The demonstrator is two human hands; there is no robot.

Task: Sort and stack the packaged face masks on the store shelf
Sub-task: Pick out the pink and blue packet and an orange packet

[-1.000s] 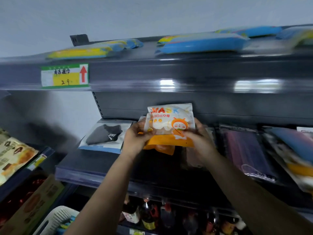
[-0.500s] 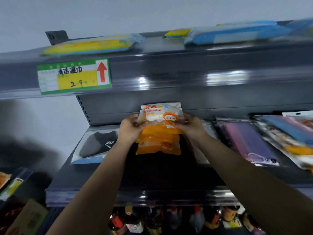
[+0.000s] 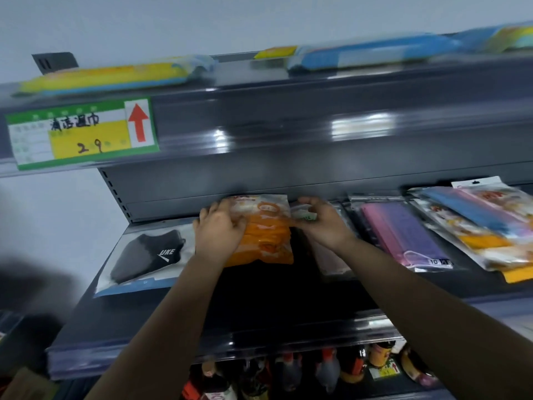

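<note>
An orange packaged mask stack [image 3: 264, 241] with a cartoon label lies at the back of the middle shelf [image 3: 259, 307]. My left hand [image 3: 219, 233] grips its left side, fingers curled over the top. Just right of it, my right hand [image 3: 321, 225] pinches the top of a clear packet [image 3: 305, 215] with a green mark, which lies over a pale pink pack [image 3: 331, 259]. A black mask in a clear bag [image 3: 150, 254] lies to the left. Purple-pink masks [image 3: 403, 235] and a loose pile of colourful packs [image 3: 478, 226] lie to the right.
The upper shelf's front rail carries a green and yellow price tag [image 3: 82, 134] with a red arrow. Flat yellow and blue packs [image 3: 115, 77] lie on top of it. Bottles [image 3: 326, 373] stand on the shelf below. The shelf front in the middle is bare dark metal.
The orange pack has gone from held up in both hands to lying flat at the shelf's back. My right hand has shifted from its right edge to the clear packet beside it.
</note>
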